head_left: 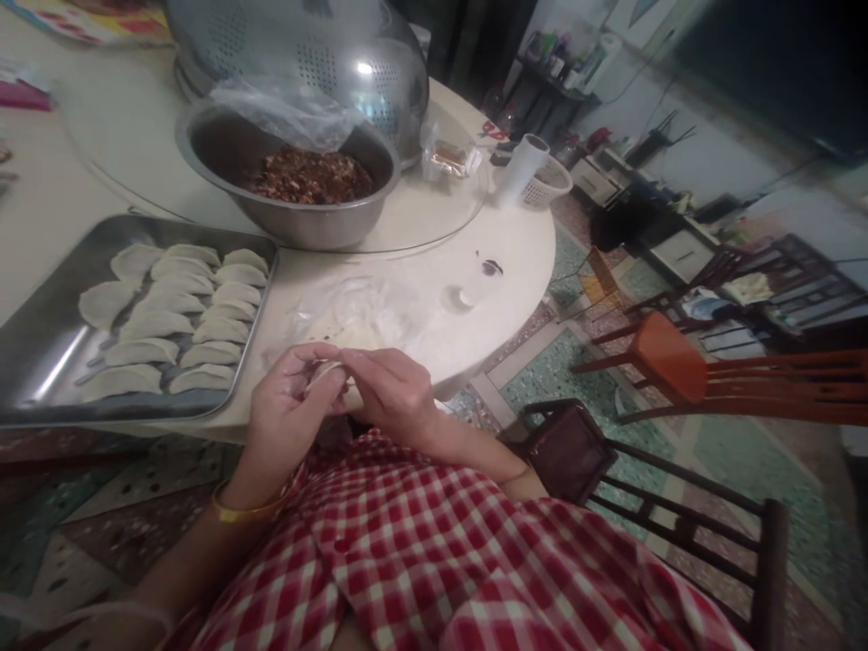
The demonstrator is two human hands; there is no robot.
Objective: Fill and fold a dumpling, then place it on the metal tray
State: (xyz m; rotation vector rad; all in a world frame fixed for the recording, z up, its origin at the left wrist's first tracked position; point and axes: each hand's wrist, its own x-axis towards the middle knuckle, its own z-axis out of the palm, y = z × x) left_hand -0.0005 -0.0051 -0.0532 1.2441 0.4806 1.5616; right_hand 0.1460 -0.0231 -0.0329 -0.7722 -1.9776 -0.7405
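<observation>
Both my hands meet at the near edge of the round table, over my lap. My left hand [288, 407] and my right hand [386, 389] are closed together on one pale dumpling [324, 372], pinching its edge between the fingers. Just beyond them a stack of round wrappers [349, 316] lies on clear plastic. To the left, a metal tray [41, 362] holds several folded dumplings [176, 312] in rows. A steel bowl [298, 226] of dark minced filling [308, 174] stands behind the wrappers.
A perforated metal colander [305, 54] stands upside down behind the bowl. A white roll [521, 167] and a small white basket [552, 185] are at the table's far right. Dark wooden chairs [610, 461] and an orange seat [668, 357] stand on the tiled floor to the right.
</observation>
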